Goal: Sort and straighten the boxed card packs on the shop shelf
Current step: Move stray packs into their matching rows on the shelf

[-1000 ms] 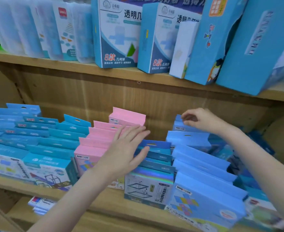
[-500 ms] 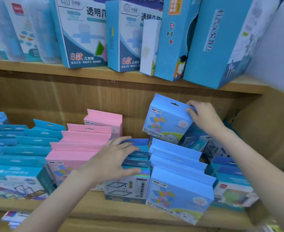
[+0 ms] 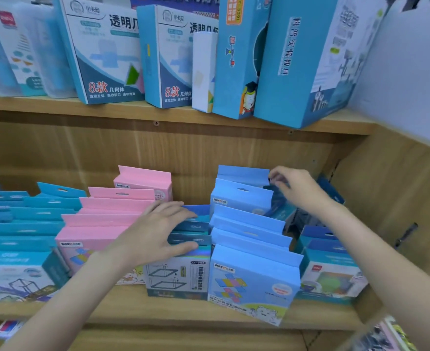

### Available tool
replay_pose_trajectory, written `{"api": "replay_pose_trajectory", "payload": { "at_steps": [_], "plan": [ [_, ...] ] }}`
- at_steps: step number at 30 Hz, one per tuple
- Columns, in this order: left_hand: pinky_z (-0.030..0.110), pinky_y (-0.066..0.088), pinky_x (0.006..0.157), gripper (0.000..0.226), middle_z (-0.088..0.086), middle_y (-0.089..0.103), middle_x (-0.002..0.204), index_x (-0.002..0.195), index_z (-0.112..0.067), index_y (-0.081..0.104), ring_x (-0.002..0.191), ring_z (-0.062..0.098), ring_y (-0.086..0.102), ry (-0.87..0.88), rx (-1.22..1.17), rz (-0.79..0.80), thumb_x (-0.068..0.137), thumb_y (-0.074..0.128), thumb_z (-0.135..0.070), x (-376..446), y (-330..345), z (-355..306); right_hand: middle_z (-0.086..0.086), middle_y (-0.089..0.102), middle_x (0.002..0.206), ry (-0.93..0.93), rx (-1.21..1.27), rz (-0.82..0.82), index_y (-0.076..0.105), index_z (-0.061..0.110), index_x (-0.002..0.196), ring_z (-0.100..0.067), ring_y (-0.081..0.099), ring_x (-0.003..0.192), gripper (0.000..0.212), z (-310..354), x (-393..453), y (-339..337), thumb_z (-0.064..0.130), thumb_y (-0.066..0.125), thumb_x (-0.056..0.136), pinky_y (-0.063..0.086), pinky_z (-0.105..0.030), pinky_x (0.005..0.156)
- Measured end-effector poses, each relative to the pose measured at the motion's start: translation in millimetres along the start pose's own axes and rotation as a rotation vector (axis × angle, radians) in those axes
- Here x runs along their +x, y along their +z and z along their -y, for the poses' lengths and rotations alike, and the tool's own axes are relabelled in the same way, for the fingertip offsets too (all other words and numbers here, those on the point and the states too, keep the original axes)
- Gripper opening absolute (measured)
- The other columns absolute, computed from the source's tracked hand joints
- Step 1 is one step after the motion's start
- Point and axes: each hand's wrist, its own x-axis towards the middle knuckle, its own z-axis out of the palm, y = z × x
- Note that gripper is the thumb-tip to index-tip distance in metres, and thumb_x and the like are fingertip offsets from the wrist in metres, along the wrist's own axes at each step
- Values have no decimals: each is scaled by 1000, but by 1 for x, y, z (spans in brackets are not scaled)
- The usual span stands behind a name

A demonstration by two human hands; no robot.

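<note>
The light blue packs (image 3: 246,252) are standing in a row at five o'clock on the lower shelf (image 3: 158,312). The right hand (image 3: 298,188) is pinching the rearmost pack's corner at two o'clock. The left hand (image 3: 155,231), fingers spread and lightly bent, is resting on the dark blue packs (image 3: 193,225), with pink packs (image 3: 102,219) at nine o'clock.

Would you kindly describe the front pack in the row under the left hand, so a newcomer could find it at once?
On the lower wooden shelf, find the pink row and the light-blue row; a short darker row stands between them. Its front pack alone has a shiny rainbow band above line-drawn frames on white, with the left hand resting on top.
</note>
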Motion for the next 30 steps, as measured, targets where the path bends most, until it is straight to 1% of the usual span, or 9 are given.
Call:
{"api": "replay_pose_trajectory", "payload": {
  "at_steps": [3, 5, 9, 12, 16, 20, 22, 26, 30],
  "plan": [
    [25, 13, 109, 73, -9, 51, 130, 129, -27, 48, 127, 8, 36, 49, -35, -75, 78, 30, -76, 7, -1, -12, -1, 61, 112, -36, -85, 157, 61, 11, 112, -15, 55, 108, 29, -17, -8, -28, -2, 47, 91, 40, -22, 92],
    [30, 11, 112, 74, -11, 44, 136, 134, -30, 41, 129, 5, 32, 88, -79, -52, 77, 32, -77, 15, 0, -27, -1, 58, 119, -33, -151, 284, 60, 14, 116, -17, 53, 112, 31, -24, -13, -27, 0, 49, 90, 41, -25, 93],
    [30, 0, 113, 82, -16, 32, 141, 138, -37, 32, 133, 1, 20, 166, -84, 53, 70, 35, -82, 25, 12, -50, -5, 45, 111, -59, -275, 243, 62, 17, 111, -23, 43, 106, 23, -25, -17, -3, 13, 57, 89, 39, -34, 89],
    [34, -1, 114, 82, -17, 36, 139, 139, -39, 28, 131, -4, 20, 171, -67, 77, 69, 44, -78, 23, 18, -52, -2, 39, 103, -79, -412, 159, 65, 17, 104, -22, 37, 104, 17, -22, -20, 2, 24, 57, 90, 39, -33, 82],
    [30, -4, 113, 76, -19, 38, 136, 137, -44, 23, 127, -6, 23, 161, -38, 54, 70, 44, -73, 21, 20, -52, -2, 42, 114, -79, -406, -21, 62, 13, 101, -21, 36, 106, 18, -25, -25, -8, 25, 53, 92, 42, -33, 72],
    [28, -2, 113, 77, -20, 38, 133, 138, -42, 24, 126, -1, 28, 126, -16, 73, 70, 40, -73, 22, 19, -54, -2, 54, 103, -44, -313, -272, 56, 14, 98, -22, 50, 96, 13, -20, -33, -38, 23, 46, 94, 48, -40, 68],
    [26, 4, 110, 72, -16, 46, 126, 135, -41, 30, 119, 5, 38, 134, -32, 30, 71, 44, -71, 22, 21, -54, -2, 59, 96, -61, -297, -391, 55, 15, 96, -22, 55, 89, 12, -14, -41, -55, 23, 46, 94, 48, -39, 67],
    [28, 20, 100, 66, -11, 57, 105, 127, -33, 40, 96, 13, 53, 140, 93, -85, 72, 46, -69, 22, 30, -55, -4, 62, 95, -109, -308, -620, 57, 12, 96, -24, 57, 88, 12, 2, -63, -81, 19, 47, 93, 47, -40, 64],
    [29, 20, 98, 68, -9, 57, 103, 128, -31, 39, 94, 18, 56, 110, 104, -103, 72, 44, -70, 24, 32, -57, -12, 65, 94, -106, -218, -784, 59, 7, 97, -30, 57, 84, 13, 13, -93, -109, 14, 50, 90, 39, -34, 70]
  ]
}}
